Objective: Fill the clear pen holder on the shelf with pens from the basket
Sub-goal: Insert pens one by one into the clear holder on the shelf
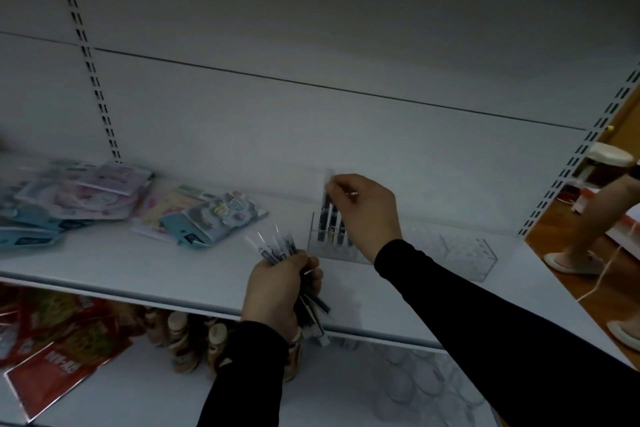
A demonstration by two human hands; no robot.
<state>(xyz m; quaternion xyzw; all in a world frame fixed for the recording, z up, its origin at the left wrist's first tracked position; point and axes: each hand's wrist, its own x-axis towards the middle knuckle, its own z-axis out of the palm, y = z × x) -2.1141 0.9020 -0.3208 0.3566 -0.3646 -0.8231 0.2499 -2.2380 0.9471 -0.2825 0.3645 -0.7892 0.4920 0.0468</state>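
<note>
1. A person's right hand (367, 208) pinches the top of a wrapped pen (327, 198), holding it upright over the left end of the clear pen holder (464, 253) on the white shelf (138, 263).
2. Several dark pens (333, 230) stand upright in that end of the holder, just below the hand.
3. The left hand (277, 291), at the shelf's front edge, grips a bundle of wrapped pens (277, 246) fanned out above and below the fist.
4. Packets of stickers (214, 215) lie well apart to the left on the same shelf.
5. On the shelf below sit red packets (52, 357) and small bottles (180, 340).
</note>
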